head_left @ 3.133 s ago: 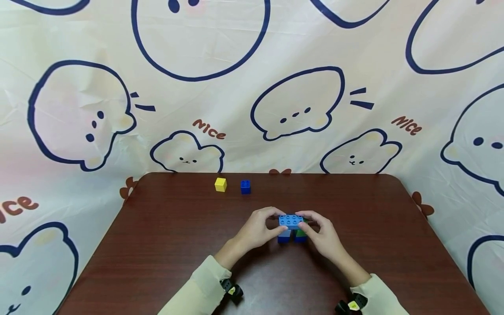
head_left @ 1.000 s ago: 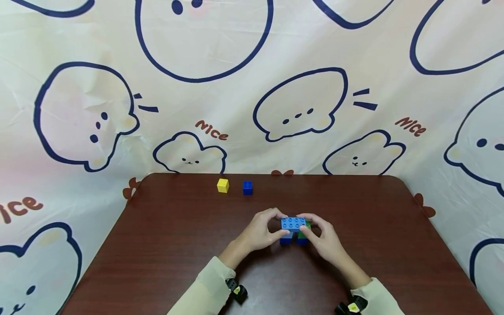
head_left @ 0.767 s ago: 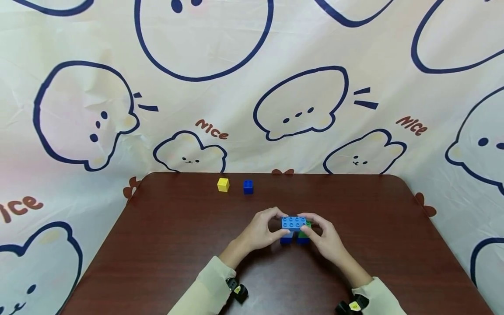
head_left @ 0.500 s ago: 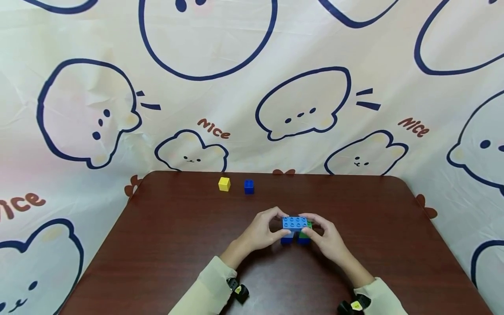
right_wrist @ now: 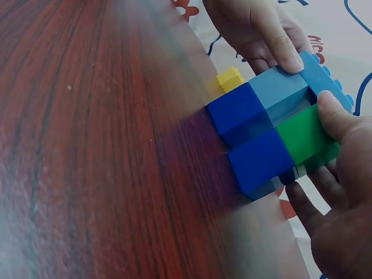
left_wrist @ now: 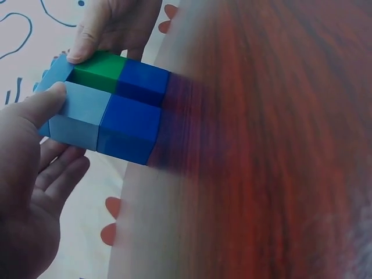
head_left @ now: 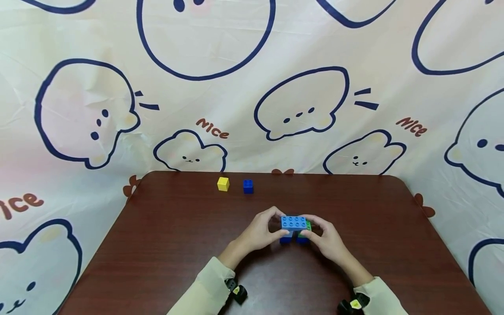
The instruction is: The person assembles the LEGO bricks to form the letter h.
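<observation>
A small stack of toy building bricks stands on the table between the two hands. A light blue eight-stud brick [head_left: 293,223] bridges the top of two columns. Under it, the left column has a paler blue brick [left_wrist: 81,119] on a dark blue brick [left_wrist: 129,129]. In the right column a green brick [right_wrist: 305,135] sits on another dark blue brick [right_wrist: 261,163]; green studs show past the top brick's right end. My left hand [head_left: 257,229] pinches the left column near the top brick, thumb in front. My right hand [head_left: 328,240] pinches the green brick, thumb on its front face.
Toward the back edge of the brown table [head_left: 177,253] lie a yellow block [head_left: 223,184] and a dark blue brick [head_left: 248,187], side by side and apart. A cartoon-printed cloth [head_left: 236,105] hangs behind the table.
My right thumb has slid down from the top brick's front edge to the green brick, uncovering the top brick's right front corner. My left hand keeps nearly the same grip.
</observation>
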`<state>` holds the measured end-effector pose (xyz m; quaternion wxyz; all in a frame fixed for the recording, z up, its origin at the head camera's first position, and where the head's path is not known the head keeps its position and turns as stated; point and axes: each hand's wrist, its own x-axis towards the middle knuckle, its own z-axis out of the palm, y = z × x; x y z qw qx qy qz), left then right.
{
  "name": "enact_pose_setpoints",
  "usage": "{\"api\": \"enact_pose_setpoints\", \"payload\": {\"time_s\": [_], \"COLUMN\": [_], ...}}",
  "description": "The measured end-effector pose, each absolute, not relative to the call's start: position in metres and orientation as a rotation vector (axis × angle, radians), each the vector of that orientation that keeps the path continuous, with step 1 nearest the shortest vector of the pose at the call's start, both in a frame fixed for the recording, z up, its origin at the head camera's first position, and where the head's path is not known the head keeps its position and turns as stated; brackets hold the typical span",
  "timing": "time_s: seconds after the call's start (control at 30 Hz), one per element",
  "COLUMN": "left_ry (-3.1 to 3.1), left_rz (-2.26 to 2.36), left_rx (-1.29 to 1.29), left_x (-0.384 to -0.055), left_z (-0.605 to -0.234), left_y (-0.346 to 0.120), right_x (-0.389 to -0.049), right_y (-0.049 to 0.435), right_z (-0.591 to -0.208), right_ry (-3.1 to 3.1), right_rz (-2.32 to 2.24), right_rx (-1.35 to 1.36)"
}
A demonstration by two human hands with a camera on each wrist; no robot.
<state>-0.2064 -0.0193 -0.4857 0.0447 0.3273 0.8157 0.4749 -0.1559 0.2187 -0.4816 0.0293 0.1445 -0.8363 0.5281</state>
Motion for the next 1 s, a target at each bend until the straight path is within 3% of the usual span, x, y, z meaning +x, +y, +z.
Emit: {"api": "enact_pose_setpoints", "payload": {"time_s": [0.27,0.63,1.0], "left_ry": [2.457,2.493,2.645], "left_rz": [1.411,1.325,1.281], "left_rx": [0.965,1.078,0.954], "left_x": [-0.206,-0.207,-0.218], "left_z": [-0.484,-0.487,-0.486], "left_y": [-0.024,-0.041,-0.075], "right_x": [-0.167,-0.165,-0.165], "right_y": [0.225,0.226,0.226], "right_z": [-0.507,-0.508,-0.511], "right_ry": [-2.557,-2.529,-2.543], "right_rz": [1.671,1.699,1.691], "right_rx": [0.415,0.389,0.376]}}
